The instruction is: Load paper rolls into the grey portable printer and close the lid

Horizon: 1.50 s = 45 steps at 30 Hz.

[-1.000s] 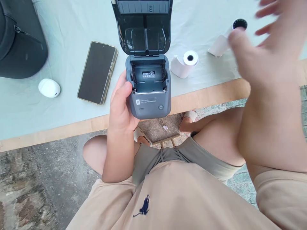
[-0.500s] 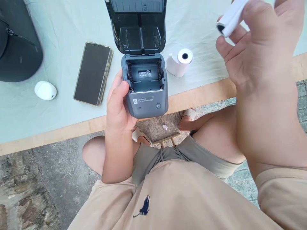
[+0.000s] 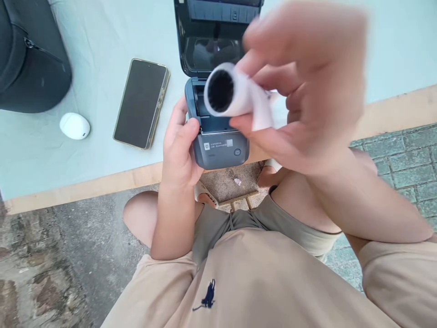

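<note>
**Paper roll (image 3: 243, 94) pinched over an open printer (image 3: 221, 155)**

Nearest the eye, the right hand (image 3: 314, 95), partly blurred, pinches the white paper roll between thumb and fingers, a loose end of paper hanging beside the thumb. The roll is in front of the printer's open compartment, hiding much of it; whether the two touch, I cannot tell. It looks light and firm as a cylinder, smooth enough to slip a little, with a soft tail that would crease easily. The best hold seems to be around the curved side — lightly, clear of the dark, hollow core.

Beyond it, the left hand (image 3: 180, 148) grips the printer's side, thumb on the rim. The casing is grey, matt and round-cornered, probably stiff plastic with modest weight; the body seems a safer hold than the glossy dark lid (image 3: 193, 54), raised behind.

Further out on the creased pale cloth (image 3: 97, 150) lie a flat phone (image 3: 140, 105) in a clear-edged case, a smooth white egg-shaped object (image 3: 74, 125) and — farthest left — a black zipped bag (image 3: 37, 68).
</note>
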### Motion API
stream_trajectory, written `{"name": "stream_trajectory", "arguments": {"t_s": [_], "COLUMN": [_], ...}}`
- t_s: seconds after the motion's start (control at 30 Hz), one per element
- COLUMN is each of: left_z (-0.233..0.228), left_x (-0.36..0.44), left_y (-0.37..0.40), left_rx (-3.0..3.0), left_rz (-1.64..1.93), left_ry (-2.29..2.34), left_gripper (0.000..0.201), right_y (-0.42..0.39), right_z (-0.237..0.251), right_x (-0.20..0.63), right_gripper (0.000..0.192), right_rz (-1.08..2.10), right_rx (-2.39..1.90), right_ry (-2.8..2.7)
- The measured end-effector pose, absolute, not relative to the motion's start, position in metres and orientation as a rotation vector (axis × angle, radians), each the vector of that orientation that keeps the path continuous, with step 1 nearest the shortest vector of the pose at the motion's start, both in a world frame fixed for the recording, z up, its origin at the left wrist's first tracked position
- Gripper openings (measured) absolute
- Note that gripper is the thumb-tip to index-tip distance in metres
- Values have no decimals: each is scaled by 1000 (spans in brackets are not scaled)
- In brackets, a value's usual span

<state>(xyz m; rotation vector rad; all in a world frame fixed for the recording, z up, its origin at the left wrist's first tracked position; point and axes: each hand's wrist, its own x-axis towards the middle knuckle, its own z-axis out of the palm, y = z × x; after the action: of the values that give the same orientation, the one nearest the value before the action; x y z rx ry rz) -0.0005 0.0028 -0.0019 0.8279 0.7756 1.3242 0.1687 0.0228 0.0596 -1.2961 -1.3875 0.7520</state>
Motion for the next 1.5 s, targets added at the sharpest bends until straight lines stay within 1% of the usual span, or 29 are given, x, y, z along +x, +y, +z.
{"name": "stream_trajectory", "arguments": {"t_s": [0.03,0.1,0.23,0.33,0.4,0.47,0.57,0.67,0.73,0.8,0.9,0.97,1.03,1.17,1.4,1.5], "left_z": [-2,-1,3,5,6,5,3,0,0,-3,-9,-14,-17,-19,-27,-36], "left_x": [0,1,3,3,3,3,0,-1,-1,-1,-1,-2,-3,-5,-10,-15], "left_y": [2,1,0,-1,-1,-1,-1,-2,-2,-1,3,7,9,9,11,15], "left_rx": [828,820,817,835,839,824,833,881,892,878,881,905,942,996,1023,1070], "left_rz": [1326,1324,1303,1292,1295,1292,1276,1265,1259,1260,1299,1318,1311,1287,1266,1253], "left_ry": [793,839,885,841,820,803,772,794,814,828,791,758,742,745,732,665], "left_gripper": [31,33,35,34,31,31,35,42,47,51,59,64,65,63,77,85], "right_y": [22,23,31,32,28,22,14,12,15,20,26,29,28,21,22,21], "right_z": [59,55,47,45,45,42,35,30,33,37,39,37,32,25,33,33], "right_x": [165,162,165,166,165,163,161,164,169,175,183,185,184,178,186,183], "right_gripper": [23,24,33,40,42,39,33,40,42,37,22,10,3,8,6,5], "right_rz": [704,589,364,307,260,177,107,180,260,267,153,81,-4,-106,87,42], "right_rx": [-1248,-1191,-1259,-1255,-1228,-1130,-926,-861,-903,-956,-928,-850,-798,-763,-743,-792], "right_ry": [-1579,-1950,-2240,-2283,-2236,-2198,-2229,-2285,-2260,-2162,-2049,-2064,-2145,-2277,-2240,-2233]}}
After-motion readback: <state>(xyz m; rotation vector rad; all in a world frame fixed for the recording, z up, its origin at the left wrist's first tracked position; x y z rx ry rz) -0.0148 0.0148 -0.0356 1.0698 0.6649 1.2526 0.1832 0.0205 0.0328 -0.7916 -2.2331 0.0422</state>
